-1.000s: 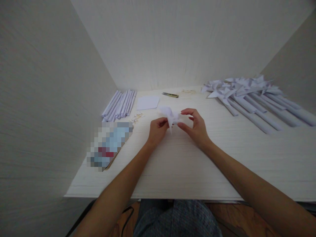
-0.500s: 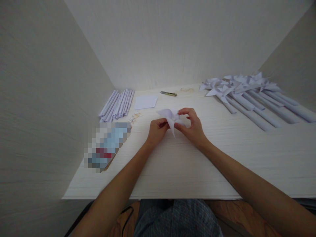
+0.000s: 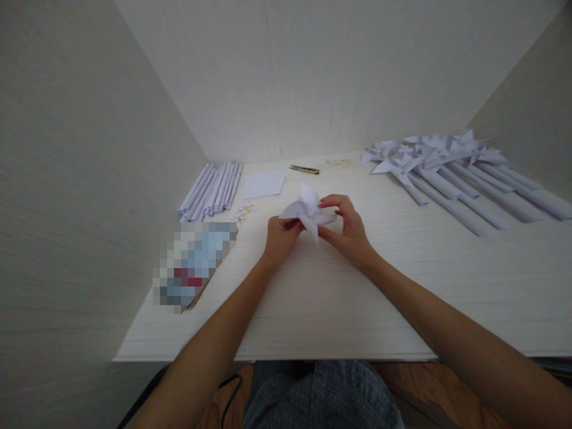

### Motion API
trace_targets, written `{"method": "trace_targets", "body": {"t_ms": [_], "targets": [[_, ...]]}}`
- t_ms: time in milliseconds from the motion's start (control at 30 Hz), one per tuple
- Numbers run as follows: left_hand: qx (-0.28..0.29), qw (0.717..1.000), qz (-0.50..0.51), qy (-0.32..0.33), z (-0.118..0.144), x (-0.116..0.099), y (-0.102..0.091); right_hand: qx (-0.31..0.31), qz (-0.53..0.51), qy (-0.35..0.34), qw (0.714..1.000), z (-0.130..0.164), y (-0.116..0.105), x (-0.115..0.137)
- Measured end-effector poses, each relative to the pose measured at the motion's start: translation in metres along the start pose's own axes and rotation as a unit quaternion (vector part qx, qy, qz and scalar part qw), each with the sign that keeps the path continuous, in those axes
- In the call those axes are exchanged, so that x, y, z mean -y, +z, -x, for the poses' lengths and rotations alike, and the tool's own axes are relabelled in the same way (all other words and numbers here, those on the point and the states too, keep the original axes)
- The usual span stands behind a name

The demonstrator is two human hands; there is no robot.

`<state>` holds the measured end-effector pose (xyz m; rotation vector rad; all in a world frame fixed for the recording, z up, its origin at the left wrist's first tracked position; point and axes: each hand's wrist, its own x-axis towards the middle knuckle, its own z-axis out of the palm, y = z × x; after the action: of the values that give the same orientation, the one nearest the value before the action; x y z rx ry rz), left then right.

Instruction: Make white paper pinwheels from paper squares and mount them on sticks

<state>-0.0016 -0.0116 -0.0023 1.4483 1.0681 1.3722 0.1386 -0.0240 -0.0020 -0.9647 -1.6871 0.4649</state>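
Observation:
A small white paper pinwheel head (image 3: 307,211) is held just above the white table (image 3: 339,298), near its middle. My left hand (image 3: 280,235) pinches its left side from below. My right hand (image 3: 351,229) grips its right side with thumb and fingers curled around the folded blades. Several pointed blades stick out upward and downward between the two hands.
A bundle of rolled paper sticks (image 3: 213,189) lies at the back left, with a white paper square (image 3: 264,184) and a small pile of pins (image 3: 245,210) beside it. A utility knife (image 3: 304,170) lies at the back. Finished pinwheels (image 3: 451,173) fill the right. A blurred packet (image 3: 193,262) lies left.
The paper blades have spread into a clearer pinwheel shape and the piece has turned slightly between my hands. Both hands stay in the same spot.

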Motion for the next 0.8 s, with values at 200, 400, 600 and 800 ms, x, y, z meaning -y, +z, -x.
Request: {"method": "trace_targets", "body": {"t_ms": [200,400,600,800], "targets": [[-0.025,0.999,-0.044,0.004,0.002,0.002,-0.002,0.004,-0.015,-0.011,1.000,0.000,0.000,0.001],[-0.023,0.996,-0.083,0.036,0.003,0.000,-0.003,0.009,-0.055,0.001,0.998,0.001,0.002,-0.005],[-0.027,0.987,-0.117,0.104,0.005,-0.005,-0.005,0.005,-0.070,-0.024,0.997,0.001,0.004,-0.004],[-0.026,0.977,-0.115,0.178,0.006,-0.004,-0.009,-0.061,-0.027,-0.052,0.996,0.002,0.000,0.005]]}}
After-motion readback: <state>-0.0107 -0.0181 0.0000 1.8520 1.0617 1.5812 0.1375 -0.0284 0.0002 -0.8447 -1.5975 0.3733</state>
